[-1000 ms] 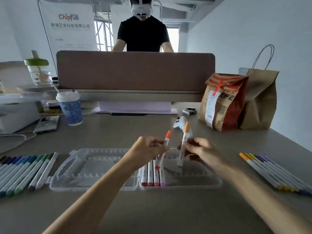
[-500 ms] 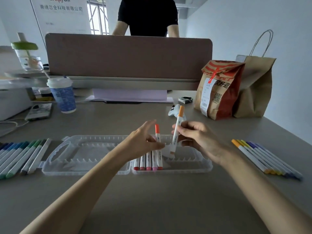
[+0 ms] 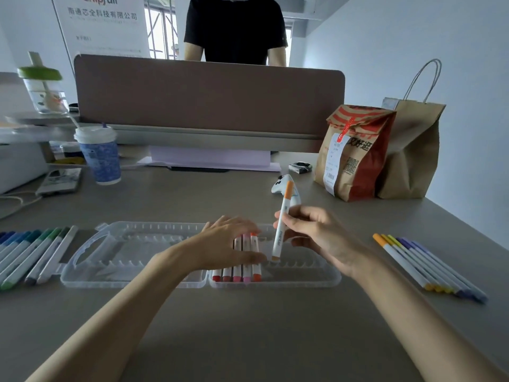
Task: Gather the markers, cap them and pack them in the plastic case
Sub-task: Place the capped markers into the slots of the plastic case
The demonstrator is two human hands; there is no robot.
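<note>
Left grip [image 3: 231, 244]: spread flat, fingers straight, laid across the packed markers [image 3: 237, 277]. Judged to be pressing the row down so it stays seated in its slots.
Right grip [image 3: 314, 232]: pinching the orange marker [image 3: 281, 227] at mid-barrel between thumb and fingers.
Orange marker: nearly upright and tilted slightly. Its lower end is just right of the left grip's fingertips, over the next free slot. Whether it touches the case floor cannot be told. Both ends show orange and it appears capped.
Case [image 3: 303, 283]: open flat on the worktop [image 3: 248, 326] in two halves. All five packed markers lie in the half beneath both grips, running from red to orange.
Loose stock: a blue-green row [image 3: 30, 252] lies well left of the left grip and a yellow-purple row [image 3: 424, 264] well right of the right grip. Both are judged to be laid out by colour, within each arm's reach.
Step in hand: seating the sixth marker beside the row.
Progress: early, since most markers are still outside the case.
Risk: lowering the marker at an angle may straddle a divider or nudge the neighbouring marker.
</note>
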